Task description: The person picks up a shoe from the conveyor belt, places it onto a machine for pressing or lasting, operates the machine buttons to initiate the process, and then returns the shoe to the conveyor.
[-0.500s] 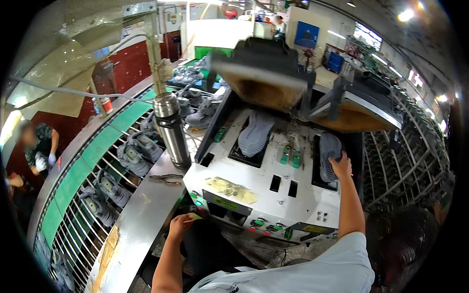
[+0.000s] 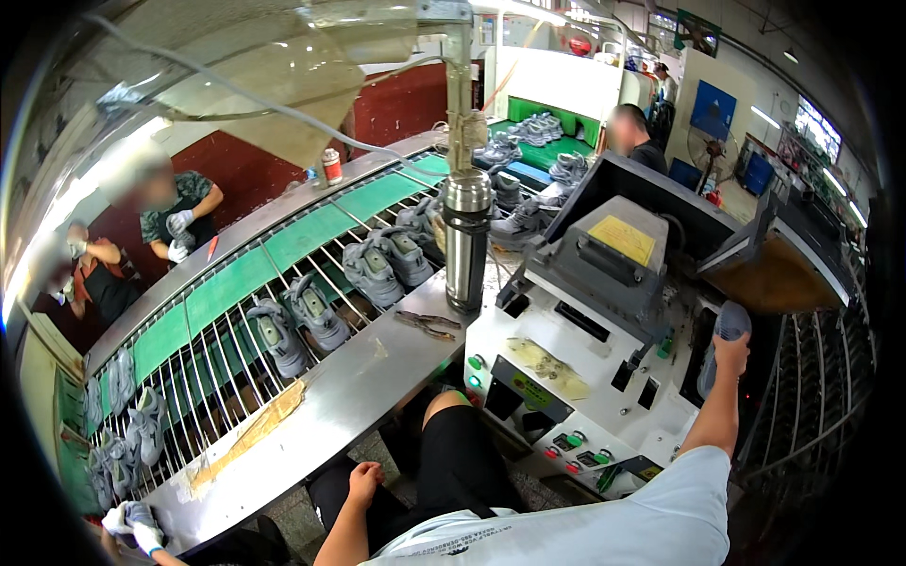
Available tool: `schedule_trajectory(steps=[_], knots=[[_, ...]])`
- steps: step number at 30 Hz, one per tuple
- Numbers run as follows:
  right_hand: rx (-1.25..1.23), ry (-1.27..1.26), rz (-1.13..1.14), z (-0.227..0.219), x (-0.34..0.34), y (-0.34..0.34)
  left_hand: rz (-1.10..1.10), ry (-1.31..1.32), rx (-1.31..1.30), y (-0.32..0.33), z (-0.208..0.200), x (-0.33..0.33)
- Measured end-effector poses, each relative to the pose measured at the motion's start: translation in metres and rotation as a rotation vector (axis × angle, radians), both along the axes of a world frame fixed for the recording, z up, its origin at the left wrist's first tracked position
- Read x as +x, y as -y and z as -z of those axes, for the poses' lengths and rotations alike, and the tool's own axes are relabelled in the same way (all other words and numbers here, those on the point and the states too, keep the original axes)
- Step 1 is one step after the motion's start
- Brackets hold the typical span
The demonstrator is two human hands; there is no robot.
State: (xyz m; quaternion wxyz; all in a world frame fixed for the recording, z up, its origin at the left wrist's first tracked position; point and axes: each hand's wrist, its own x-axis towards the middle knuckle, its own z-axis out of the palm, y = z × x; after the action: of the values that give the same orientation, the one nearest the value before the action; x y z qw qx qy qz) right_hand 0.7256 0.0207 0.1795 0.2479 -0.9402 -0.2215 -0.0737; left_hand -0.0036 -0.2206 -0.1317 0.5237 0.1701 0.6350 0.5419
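My right hand (image 2: 731,355) is closed on a grey shoe sole (image 2: 733,321) in the right bay of the white two-bay press (image 2: 651,439). The lid over this bay, the right lid (image 2: 783,264), is tilted up. On the left bay the other lid (image 2: 613,255) is lowered and hides what lies under it. My left hand (image 2: 365,479) hovers by my thigh with curled fingers, and nothing shows in it.
A steel flask (image 2: 468,241) and pliers (image 2: 427,324) rest on the metal ledge (image 2: 377,368) to the left. Past it, a roller conveyor (image 2: 217,368) carries grey shoes (image 2: 373,269). Across it stand co-workers; a gloved hand (image 2: 132,528) holds a shoe at lower left.
The left lid has come down over its bay. My view has swung left, bringing more conveyor and people into sight. My right hand stays at the sole, which now looks tilted up.
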Motion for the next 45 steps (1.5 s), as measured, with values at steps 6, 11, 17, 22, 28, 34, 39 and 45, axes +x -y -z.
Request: schedule_trajectory(steps=[6, 11, 17, 22, 28, 34, 39, 45], knots=[[0.543, 0.318, -0.086, 0.019, -0.047, 0.079, 0.062, -0.014, -0.009, 0.001, 0.017, -0.008], [0.958, 0.268, -0.132, 0.047, -0.080, 0.138, 0.205, -0.082, 0.003, 0.000, 0.007, 0.007], [1.413, -1.049, -0.646, 0.073, -0.165, 0.148, 0.518, 0.211, 0.272, -0.005, -0.095, 0.067], [1.092, -1.643, -0.952, 0.052, -0.393, 0.148, 0.646, 0.054, 0.704, -0.004, -0.201, 0.087], [0.018, -2.063, -1.375, 0.093, -0.626, 0.152, -0.196, 0.446, 0.694, 0.047, -0.192, -0.047], [-0.890, -1.541, -2.265, 0.081, -0.684, 0.182, -0.729, -0.427, 0.349, 0.137, -0.141, -0.152], [-0.631, -1.392, -1.858, 0.160, -0.641, 0.130, -0.678, -0.793, 0.171, 0.141, -0.077, -0.188], [-0.234, -0.468, -1.709, 0.195, -0.628, 0.052, -0.700, -0.791, 0.281, 0.065, -0.073, -0.235]])
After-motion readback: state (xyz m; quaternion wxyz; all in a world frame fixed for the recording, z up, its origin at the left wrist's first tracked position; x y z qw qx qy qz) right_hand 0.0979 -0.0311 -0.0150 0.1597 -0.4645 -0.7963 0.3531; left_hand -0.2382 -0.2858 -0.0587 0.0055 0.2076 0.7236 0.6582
